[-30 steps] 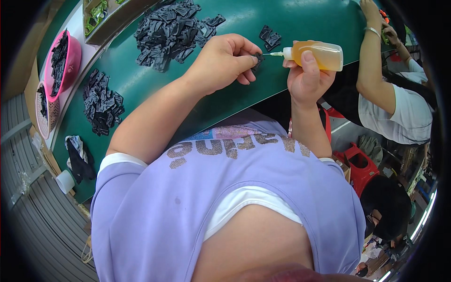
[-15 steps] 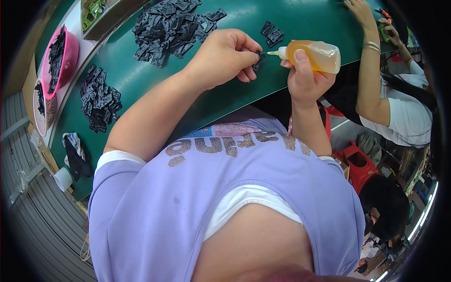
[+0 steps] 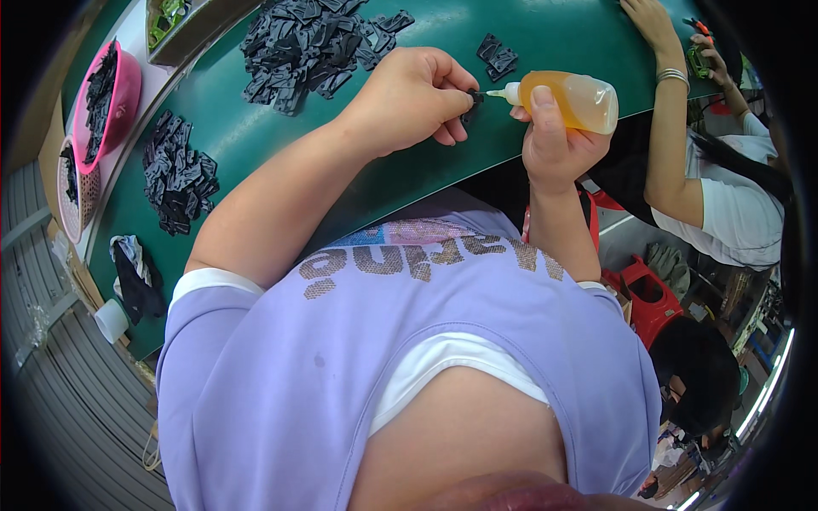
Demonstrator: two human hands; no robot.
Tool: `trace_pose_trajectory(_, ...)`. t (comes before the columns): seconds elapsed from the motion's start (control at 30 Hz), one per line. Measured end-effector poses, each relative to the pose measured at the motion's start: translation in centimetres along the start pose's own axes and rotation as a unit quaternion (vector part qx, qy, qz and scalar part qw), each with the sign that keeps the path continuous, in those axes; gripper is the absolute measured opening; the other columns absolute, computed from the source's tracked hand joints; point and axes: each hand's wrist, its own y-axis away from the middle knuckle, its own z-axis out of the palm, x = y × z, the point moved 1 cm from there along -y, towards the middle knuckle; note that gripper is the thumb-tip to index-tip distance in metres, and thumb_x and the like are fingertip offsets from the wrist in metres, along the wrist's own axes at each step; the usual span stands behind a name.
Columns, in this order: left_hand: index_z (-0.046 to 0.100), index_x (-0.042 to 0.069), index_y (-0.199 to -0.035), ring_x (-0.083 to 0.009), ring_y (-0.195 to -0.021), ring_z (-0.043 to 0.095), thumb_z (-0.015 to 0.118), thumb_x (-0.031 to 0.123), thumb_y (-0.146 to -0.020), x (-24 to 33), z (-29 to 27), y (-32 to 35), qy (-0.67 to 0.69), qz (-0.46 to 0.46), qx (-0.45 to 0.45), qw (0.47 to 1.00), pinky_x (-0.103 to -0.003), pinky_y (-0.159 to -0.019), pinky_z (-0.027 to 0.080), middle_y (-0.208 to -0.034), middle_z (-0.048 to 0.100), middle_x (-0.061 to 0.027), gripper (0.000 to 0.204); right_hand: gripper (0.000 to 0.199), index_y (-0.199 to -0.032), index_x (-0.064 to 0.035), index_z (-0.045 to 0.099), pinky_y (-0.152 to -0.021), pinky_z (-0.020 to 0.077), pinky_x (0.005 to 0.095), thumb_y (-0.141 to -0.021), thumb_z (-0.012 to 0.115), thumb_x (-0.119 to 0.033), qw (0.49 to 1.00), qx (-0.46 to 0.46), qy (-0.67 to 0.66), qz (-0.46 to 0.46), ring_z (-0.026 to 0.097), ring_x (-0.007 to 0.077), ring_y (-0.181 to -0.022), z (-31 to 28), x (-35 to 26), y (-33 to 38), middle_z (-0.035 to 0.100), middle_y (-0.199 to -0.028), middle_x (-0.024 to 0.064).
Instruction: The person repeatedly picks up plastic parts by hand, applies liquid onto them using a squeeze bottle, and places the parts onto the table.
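Note:
My left hand (image 3: 423, 95) pinches a small black plastic part (image 3: 474, 100) between thumb and fingers, over the green table (image 3: 358, 183). From the right, my right hand (image 3: 558, 140) grips a clear squeeze bottle (image 3: 578, 100) holding amber liquid, tipped on its side. Its thin nozzle points left, its tip at or very near the black part; whether they touch I cannot tell. Just beyond the hands lie a few loose black parts (image 3: 497, 56). A large heap of black parts (image 3: 302, 51) sits beyond my left forearm, and a smaller heap (image 3: 177, 175) lies to its left.
At the far left, a pink basket (image 3: 128, 98) and a pale perforated basket (image 3: 85, 200) hold more black parts. Below the smaller heap are a dark cloth (image 3: 136, 277) and a white cup-like item (image 3: 111, 321). A co-worker's arm (image 3: 673, 145) rests at the right. A red stool (image 3: 652, 298) stands beyond.
Both hands keep nearly the same pose, with the bottle's nozzle still at the black part. The view has shifted slightly. At the right, the co-worker's far hand has moved a little.

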Motion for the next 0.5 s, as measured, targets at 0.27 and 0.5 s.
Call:
trace_pose_trajectory(0.27,0.059,-0.008,-0.098,-0.0113,-0.059,0.061,0.058,0.003,-0.083,0.19,0.09,0.07,-0.018,0.000,0.005,1.000,-0.022,-0.052,0.050,-0.075,0.062,-0.0087,0.019,0.020,-0.088,0.0012,0.052,-0.053,0.0462,0.0208,-0.077,0.069,-0.001,0.999,-0.009,0.043,-0.029,0.058,0.0087,-0.059,-0.22,0.15,0.42,0.062,-0.074,0.0067)
trace_pose_trajectory(0.5,0.059,-0.008,-0.098,-0.0116,-0.059,0.062,0.058,0.004,-0.083,0.10,0.17,0.00,-0.016,0.001,0.004,1.000,-0.022,-0.052,0.051,-0.075,0.062,-0.0089,0.019,0.019,-0.088,0.0018,0.052,-0.054,0.0459,0.0211,-0.077,0.067,-0.001,0.997,-0.014,0.067,-0.044,0.057,0.0089,-0.059,-0.31,0.34,0.46,0.062,-0.075,0.0067)
